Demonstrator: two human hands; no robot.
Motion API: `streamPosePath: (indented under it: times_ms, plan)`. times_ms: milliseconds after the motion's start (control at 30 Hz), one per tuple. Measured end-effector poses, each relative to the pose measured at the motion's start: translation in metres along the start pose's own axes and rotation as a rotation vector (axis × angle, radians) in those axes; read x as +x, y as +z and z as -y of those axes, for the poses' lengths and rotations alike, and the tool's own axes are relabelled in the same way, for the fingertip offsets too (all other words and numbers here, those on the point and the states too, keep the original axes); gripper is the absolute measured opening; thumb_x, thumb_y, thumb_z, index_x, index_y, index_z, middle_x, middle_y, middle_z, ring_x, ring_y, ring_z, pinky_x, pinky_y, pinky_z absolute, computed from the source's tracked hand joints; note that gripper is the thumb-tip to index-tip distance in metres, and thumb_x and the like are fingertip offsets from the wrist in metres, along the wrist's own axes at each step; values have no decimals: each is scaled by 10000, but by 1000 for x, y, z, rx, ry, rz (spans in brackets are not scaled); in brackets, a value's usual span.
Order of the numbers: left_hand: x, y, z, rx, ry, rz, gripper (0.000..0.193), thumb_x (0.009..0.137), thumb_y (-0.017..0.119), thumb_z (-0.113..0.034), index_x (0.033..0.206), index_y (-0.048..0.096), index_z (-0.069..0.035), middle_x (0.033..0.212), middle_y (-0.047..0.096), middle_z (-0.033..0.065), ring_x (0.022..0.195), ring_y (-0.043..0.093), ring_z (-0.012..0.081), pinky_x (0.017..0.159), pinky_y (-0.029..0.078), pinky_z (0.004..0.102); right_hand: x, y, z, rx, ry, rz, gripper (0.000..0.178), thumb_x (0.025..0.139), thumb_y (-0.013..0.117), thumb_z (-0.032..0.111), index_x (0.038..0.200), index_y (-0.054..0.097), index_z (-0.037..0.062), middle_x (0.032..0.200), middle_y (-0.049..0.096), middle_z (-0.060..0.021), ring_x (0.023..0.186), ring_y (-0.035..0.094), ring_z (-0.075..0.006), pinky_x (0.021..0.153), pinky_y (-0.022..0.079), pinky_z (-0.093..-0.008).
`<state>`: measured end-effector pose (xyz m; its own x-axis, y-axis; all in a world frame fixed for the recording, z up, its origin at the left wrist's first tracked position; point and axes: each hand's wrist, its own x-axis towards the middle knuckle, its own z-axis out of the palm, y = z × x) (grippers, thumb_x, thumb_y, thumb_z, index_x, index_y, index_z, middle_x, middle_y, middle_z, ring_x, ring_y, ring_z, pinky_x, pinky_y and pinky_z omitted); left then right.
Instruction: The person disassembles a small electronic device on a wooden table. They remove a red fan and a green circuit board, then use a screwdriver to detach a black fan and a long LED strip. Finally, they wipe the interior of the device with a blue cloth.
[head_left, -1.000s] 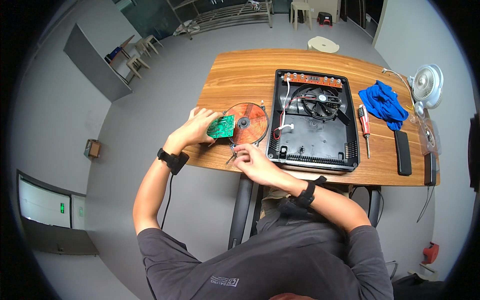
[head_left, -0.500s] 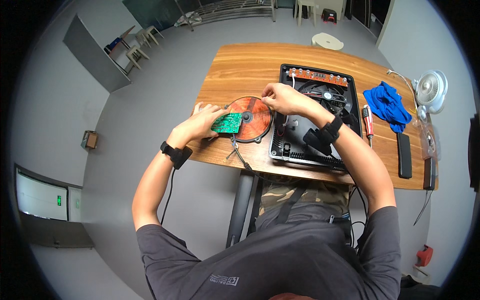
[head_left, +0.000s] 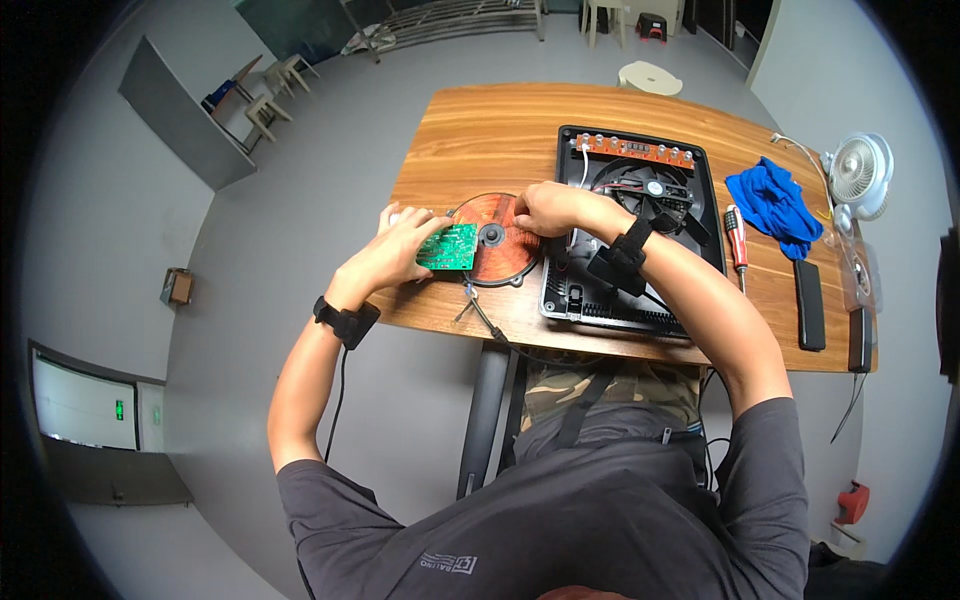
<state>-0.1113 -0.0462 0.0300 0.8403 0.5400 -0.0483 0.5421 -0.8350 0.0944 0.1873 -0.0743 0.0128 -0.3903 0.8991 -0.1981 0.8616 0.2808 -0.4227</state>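
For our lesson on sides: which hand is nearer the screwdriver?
Right. The right hand is left of the screwdriver, across the black casing; the left hand is farther left, holding the green circuit board.

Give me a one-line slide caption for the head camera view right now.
Left hand gripping a green circuit board, right hand over an orange coil, beside an open black housing.
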Motion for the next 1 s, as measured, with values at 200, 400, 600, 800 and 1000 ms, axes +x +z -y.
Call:
streamPosePath:
  times_ms: [200,400,600,800,1000]
  plan:
    - [-7,-8,-12,86,5,-70,923,603,935,-178,1412,493,-138,1303,539,102,1318,470,340,1232,206,605,-4,6,11,-139,76,42,404,961,595,381,1108,754,40,1125,735,-191,1100,682,-384,918,543,-470]
    - [-22,-7,-15,242,18,-177,873,609,934,-194,1362,502,-111,1281,530,98,1296,466,322,1212,244,581,-11,4,15,-152,118,57,398,958,600,380,1113,753,46,1155,733,-176,1105,687,-369,923,542,-455]
    - [-40,-6,-9,110,37,-234,803,615,924,-159,1289,496,-75,1286,525,131,1253,478,339,1091,345,534,-10,7,8,-124,96,21,375,980,584,364,1098,734,42,1052,736,-208,1036,690,-399,880,550,-481]
    - [-60,13,4,144,113,-369,732,636,899,-105,1219,456,-93,1219,557,99,1136,524,332,958,394,454,-10,10,8,-163,135,21,377,969,588,360,1101,734,39,1065,738,-197,1047,690,-394,884,552,-481]
    - [-81,30,9,276,149,-397,640,628,834,-61,1154,472,-102,1137,601,56,1022,550,281,898,409,430,-9,8,11,-138,146,39,380,977,583,374,1101,742,51,1094,735,-198,1089,680,-388,951,505,-528]
